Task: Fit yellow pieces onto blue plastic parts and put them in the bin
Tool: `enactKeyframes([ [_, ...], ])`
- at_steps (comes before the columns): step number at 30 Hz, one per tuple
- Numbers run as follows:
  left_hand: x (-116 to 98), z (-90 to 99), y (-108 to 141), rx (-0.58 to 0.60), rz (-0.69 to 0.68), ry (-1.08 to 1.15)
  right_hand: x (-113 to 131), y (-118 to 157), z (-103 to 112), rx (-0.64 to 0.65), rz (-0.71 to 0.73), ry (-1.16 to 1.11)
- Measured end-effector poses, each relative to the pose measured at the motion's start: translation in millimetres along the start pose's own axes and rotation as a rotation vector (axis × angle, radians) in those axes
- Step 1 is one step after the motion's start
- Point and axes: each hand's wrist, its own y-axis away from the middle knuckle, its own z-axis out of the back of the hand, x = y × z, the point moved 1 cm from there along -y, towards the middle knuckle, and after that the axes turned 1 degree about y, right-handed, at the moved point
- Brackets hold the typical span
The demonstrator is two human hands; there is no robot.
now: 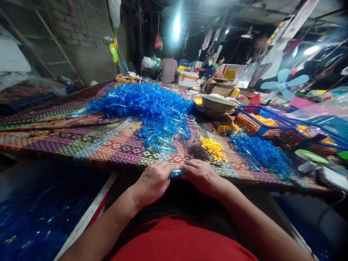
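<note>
My left hand (152, 183) and my right hand (202, 177) meet at the table's near edge, pinching a small translucent blue plastic piece (176, 173) between them. Its ends are mostly hidden by my fingers. Just beyond my right hand lie a small heap of dark granules (198, 152) and a heap of yellow plastic pieces (213, 149). A large mound of translucent blue plastic tubes (144, 112) covers the middle of the patterned woven mat (108, 145), and a smaller blue heap (258, 154) lies to the right.
A blue-rimmed basket (261, 125) holding yellow pieces and a metal bowl (216, 104) stand on the far right of the table. Blue plastic fills a bin (40, 221) at lower left. A seated person (168, 69) is at the back, and a standing person (268, 61) is at right.
</note>
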Motion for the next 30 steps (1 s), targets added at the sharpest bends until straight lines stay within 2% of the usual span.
enactKeyframes([
  [4,2.6,4.9,5.9,-0.201,0.257,0.351,-1.8,6.3,-13.2,-0.279,-0.169,-0.205],
  [7,-9.0,-4.1,7.2,-0.186,0.375,0.731,6.0,8.0,-25.7,-0.337,-0.180,-0.363],
  [9,-17.6,-14.8,7.9,-0.250,0.400,0.834,12.9,9.1,-35.9,-0.368,-0.161,-0.439],
  [11,-23.5,-24.2,9.0,-0.296,0.381,0.773,18.1,10.5,-45.3,-0.383,-0.175,-0.494],
  [13,-26.2,-29.1,9.9,-0.283,0.308,0.643,20.5,11.5,-51.2,-0.363,-0.195,-0.549],
  [17,-25.7,-25.6,11.2,-0.260,0.180,0.507,19.2,11.5,-49.1,-0.333,-0.188,-0.628],
  [22,-20.4,-19.4,12.3,-0.292,0.154,0.444,19.7,12.5,-26.4,-0.348,-0.217,-0.507],
  [24,-19.1,-21.2,11.4,-0.249,0.086,0.473,24.2,9.9,-13.6,-0.373,-0.197,-0.424],
  [27,-19.7,-28.3,9.9,-0.133,-0.019,0.604,33.7,-0.3,4.5,-0.328,-0.056,-0.337],
  [30,-21.5,-36.1,11.6,-0.069,0.009,0.715,38.8,-10.0,17.8,-0.274,0.022,-0.305],
])
